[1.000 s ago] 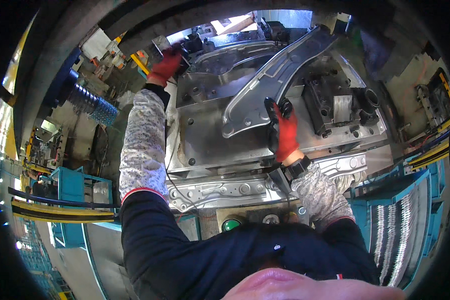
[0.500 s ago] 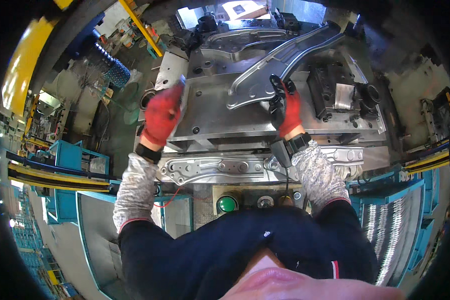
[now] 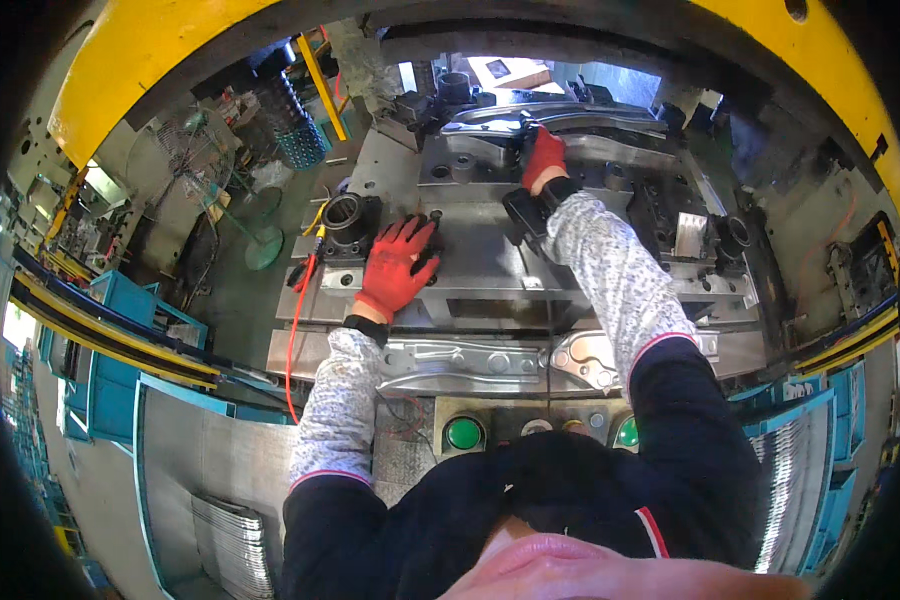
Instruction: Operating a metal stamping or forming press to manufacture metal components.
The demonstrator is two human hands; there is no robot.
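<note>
My right hand point(image 3: 543, 158), in a red and black glove, reaches to the far side of the press die and pinches the near edge of a long curved sheet-metal stamping point(image 3: 590, 122). That stamping lies crosswise at the far die form, and its underside is hidden. My left hand point(image 3: 400, 266), in a red glove, rests with spread fingers on the near left of the steel die block point(image 3: 475, 245). It holds nothing and is beside a round guide bushing point(image 3: 344, 216). A second stamping point(image 3: 450, 360) lies along the near ledge, below both forearms.
A yellow press frame point(image 3: 170, 60) arches overhead. Green push buttons point(image 3: 462, 433) sit on a panel in front of me. Stamped parts point(image 3: 232, 540) stand stacked in a blue-framed bin at lower left; more fill a bin point(image 3: 775, 480) at right. A red hose point(image 3: 295, 345) runs along the left side.
My right hand has moved away from me with the stamping, which has swung from slanted to crosswise. My left hand has come down onto the die, to the right. The view has shifted.
</note>
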